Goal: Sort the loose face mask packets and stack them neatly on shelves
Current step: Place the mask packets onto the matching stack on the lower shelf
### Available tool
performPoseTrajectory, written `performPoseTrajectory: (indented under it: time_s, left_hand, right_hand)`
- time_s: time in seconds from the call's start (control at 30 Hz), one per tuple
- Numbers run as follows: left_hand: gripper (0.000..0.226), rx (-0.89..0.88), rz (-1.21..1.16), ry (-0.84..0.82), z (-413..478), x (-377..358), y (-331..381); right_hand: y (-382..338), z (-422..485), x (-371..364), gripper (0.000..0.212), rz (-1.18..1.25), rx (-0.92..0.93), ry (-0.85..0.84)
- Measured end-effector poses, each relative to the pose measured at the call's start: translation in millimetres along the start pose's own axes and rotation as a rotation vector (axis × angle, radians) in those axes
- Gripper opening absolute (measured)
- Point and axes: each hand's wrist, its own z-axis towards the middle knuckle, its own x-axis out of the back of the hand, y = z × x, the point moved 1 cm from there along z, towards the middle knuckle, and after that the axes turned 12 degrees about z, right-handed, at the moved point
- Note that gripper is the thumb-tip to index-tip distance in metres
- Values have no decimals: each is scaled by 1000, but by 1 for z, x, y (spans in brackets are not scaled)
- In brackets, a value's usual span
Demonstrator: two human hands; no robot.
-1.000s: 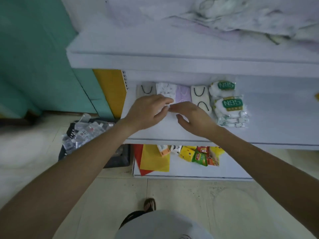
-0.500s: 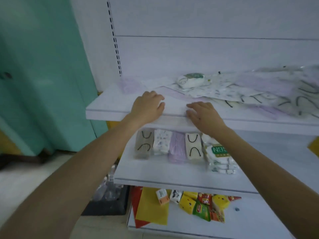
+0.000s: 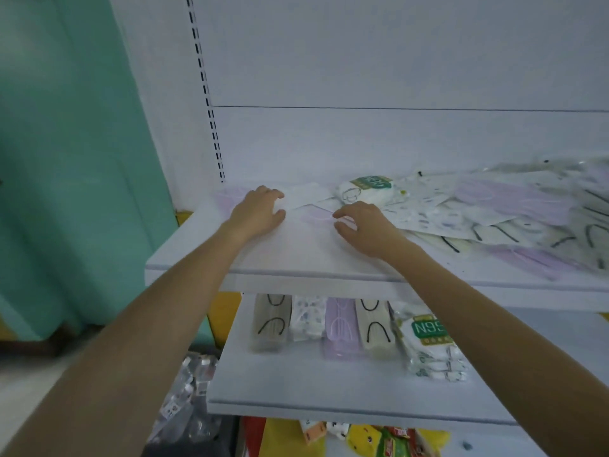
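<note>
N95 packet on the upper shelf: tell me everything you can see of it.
The N95 packet is a plump white pack in a glossy wrapper, with a green label edged in gold whose lettering reads upside down from here. It lies near the back of the upper shelf, resting on loose flat mask packets. The right hand sits just in front; contact cannot be told.

The shelves (image 3: 296,255) are white. The two beige packets (image 3: 268,321) have black curved lines, the printed packet (image 3: 308,319) is white with small blue figures, the lilac packet (image 3: 339,328) is pale, and the white N95 packs (image 3: 428,329) carry green labels. The wall (image 3: 66,159) at left is teal.
</note>
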Motion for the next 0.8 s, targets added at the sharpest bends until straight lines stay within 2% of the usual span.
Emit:
performPoseTrajectory:
  time_s: [0.13,0.27,0.33,0.4,0.5,0.6,0.73,0.8]
  left_hand:
    - [59,-53,59,-113,39,-13,-2]
    - [64,-51,142,-196,60,-30,-1]
    - [55,-55,156,-130,66,-35,-1]
    - [41,-87,181,5,67,-38,1]
    - [27,-108,183,182,66,-37,2]
    - [23,-8,-61,332,65,-35,-3]
    - [35,110,-532,451,61,-28,-6]
    - [38,106,-605,482,59,-25,-5]
  right_hand:
    - [3,30,-10,33,-15,-46,36]
    - [18,49,-13,37,-72,-182,135]
    - [24,56,-13,36,-104,-238,173]
    - [26,60,-14,36,-121,-253,227]
    - [29,57,-19,43,-151,-249,213]
    - [32,55,-16,46,-270,-228,239]
    - [31,54,-13,35,-335,-280,191]
    - [29,54,-13,28,-331,-266,198]
